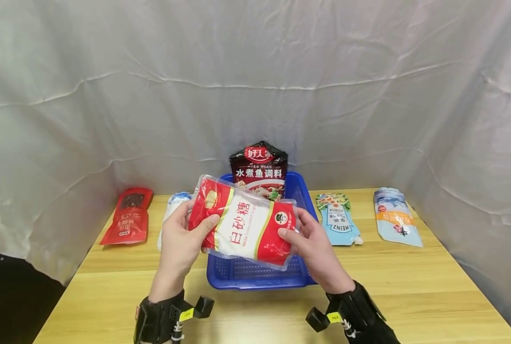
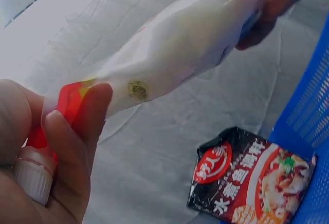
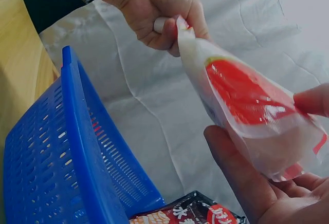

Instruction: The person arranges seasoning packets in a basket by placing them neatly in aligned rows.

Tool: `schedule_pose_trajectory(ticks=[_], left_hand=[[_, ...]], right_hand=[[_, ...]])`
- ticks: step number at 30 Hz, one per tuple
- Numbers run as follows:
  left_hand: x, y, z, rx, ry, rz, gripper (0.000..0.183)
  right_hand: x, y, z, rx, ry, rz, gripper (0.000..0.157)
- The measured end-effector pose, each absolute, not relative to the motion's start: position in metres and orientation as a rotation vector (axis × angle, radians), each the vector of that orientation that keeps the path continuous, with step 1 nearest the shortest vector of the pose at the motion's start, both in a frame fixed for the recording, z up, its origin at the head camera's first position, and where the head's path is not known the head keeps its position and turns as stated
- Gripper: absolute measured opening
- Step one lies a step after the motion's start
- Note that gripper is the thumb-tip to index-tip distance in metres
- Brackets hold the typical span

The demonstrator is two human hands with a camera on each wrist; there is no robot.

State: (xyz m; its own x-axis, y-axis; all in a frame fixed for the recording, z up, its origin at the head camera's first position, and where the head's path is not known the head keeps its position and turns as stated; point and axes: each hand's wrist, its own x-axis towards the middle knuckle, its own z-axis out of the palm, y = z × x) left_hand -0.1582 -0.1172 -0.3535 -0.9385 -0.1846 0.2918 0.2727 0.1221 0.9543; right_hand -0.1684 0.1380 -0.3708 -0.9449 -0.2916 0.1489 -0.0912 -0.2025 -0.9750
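Note:
A red-and-white bag of granulated sugar (image 1: 245, 222) is held up above a blue plastic basket (image 1: 259, 282). My left hand (image 1: 181, 243) grips its left end, thumb on the front. At the other end my right hand (image 1: 320, 253) pinches the bag between thumb and fingers. A white ridged cap (image 2: 34, 178) shows within the left hand in the left wrist view. Behind the sugar, a dark packet of fish seasoning (image 1: 261, 167) stands upright at the back of the basket; its lower part is hidden in the head view.
On the wooden table (image 1: 427, 286), a red pouch (image 1: 129, 217) lies far left. A white-and-blue pouch (image 1: 177, 199) is partly covered by the left hand. To the right lie a light-blue Heinz pouch (image 1: 339, 220) and a blue-and-orange pouch (image 1: 396, 217). Grey cloth (image 1: 255, 71) hangs behind.

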Motion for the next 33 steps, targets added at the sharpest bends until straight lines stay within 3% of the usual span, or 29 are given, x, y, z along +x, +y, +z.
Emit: schedule_pose_trajectory(ticks=[16, 33], left_hand=[[-0.153, -0.106, -0.347, -0.299, -2.065, -2.075, 0.041], [-0.138, -0.088, -0.327, -0.345, -2.161, -2.048, 0.032]], right_hand=[[-0.173, 0.151, -0.368, -0.593, 2.108, -2.091, 0.045], [-0.166, 0.148, -0.369, -0.678, 2.346, -1.779, 0.040]])
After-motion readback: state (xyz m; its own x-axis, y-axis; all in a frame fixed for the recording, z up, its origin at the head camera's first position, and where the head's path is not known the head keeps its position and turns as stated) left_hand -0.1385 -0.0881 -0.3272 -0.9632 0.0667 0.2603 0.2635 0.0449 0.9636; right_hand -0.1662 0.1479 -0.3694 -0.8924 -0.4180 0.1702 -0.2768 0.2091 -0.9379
